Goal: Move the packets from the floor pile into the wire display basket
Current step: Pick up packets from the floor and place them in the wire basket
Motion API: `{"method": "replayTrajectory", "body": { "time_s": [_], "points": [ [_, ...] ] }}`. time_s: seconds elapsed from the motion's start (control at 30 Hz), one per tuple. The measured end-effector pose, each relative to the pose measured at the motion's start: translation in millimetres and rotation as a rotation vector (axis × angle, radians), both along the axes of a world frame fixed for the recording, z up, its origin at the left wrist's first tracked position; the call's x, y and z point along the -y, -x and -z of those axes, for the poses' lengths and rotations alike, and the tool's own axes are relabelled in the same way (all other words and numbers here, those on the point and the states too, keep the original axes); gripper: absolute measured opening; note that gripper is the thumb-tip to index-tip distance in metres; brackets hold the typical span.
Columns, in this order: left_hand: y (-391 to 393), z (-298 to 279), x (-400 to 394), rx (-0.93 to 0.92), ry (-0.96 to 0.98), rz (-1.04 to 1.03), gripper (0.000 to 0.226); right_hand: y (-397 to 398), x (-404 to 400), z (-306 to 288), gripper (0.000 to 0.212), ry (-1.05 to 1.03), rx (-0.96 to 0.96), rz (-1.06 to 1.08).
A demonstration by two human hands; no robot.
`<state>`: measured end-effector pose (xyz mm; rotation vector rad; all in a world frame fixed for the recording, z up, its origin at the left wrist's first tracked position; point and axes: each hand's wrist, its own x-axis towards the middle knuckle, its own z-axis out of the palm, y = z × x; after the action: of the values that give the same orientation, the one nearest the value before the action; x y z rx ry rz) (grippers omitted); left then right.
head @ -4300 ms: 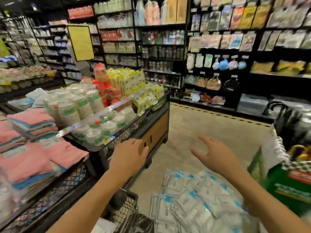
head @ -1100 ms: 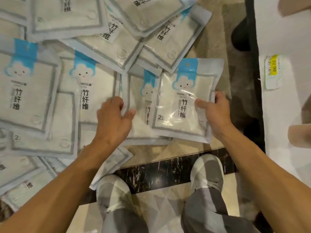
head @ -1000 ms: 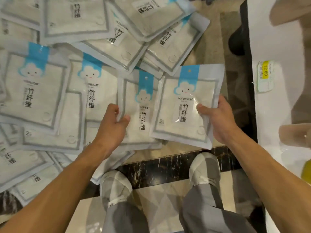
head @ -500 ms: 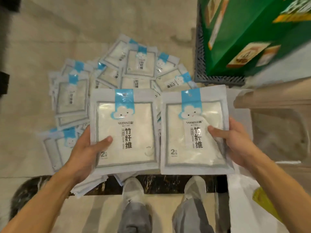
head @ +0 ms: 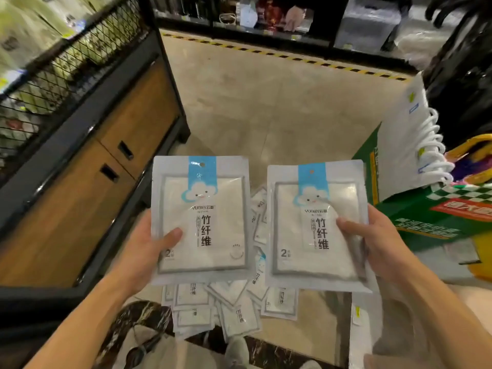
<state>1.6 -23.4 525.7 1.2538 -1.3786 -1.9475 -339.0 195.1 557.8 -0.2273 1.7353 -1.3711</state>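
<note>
Wire display basket upper left, already holding stock. Right of it, my left hand grips one packet, thumb on its face; my right hand grips a second packet. Floor pile below them is hardly dented; most packets remain.

We see glossy clear plastic packets over white cloth, black wire mesh basket at upper left, matt wood-look panels below.
</note>
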Motion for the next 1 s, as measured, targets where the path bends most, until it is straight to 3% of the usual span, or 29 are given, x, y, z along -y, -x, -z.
{"method": "replayTrajectory", "body": {
  "time_s": [0.17,0.4,0.63,0.83,0.9,1.0],
  "points": [
    [-60.3,-123.7,4.6,-0.021,0.122,-0.072,0.06,-49.4,41.8,-120.3,0.037,0.09,-0.026,-0.1],
    [-156.5,-240.9,-26.7,-0.012,0.256,-0.26,0.084,-112.0,75.7,-225.6,0.034,0.245,-0.042,-0.233],
    [-207.0,-293.3,-104.5,-0.043,0.386,-0.538,0.11,-155.2,92.4,-270.7,0.033,0.362,-0.04,-0.485],
    [-234.4,-298.1,-195.8,-0.098,0.37,-0.781,0.115,-195.2,96.0,-297.4,0.033,0.409,0.032,-0.742],
    [-246.0,-295.6,-228.4,-0.117,0.354,-0.86,0.102,-212.5,94.1,-301.3,0.032,0.429,0.026,-0.826],
    [-265.5,-294.2,-279.5,-0.115,0.365,-0.953,0.064,-247.8,87.9,-299.2,0.033,0.443,0.002,-0.959]
  ]
}}
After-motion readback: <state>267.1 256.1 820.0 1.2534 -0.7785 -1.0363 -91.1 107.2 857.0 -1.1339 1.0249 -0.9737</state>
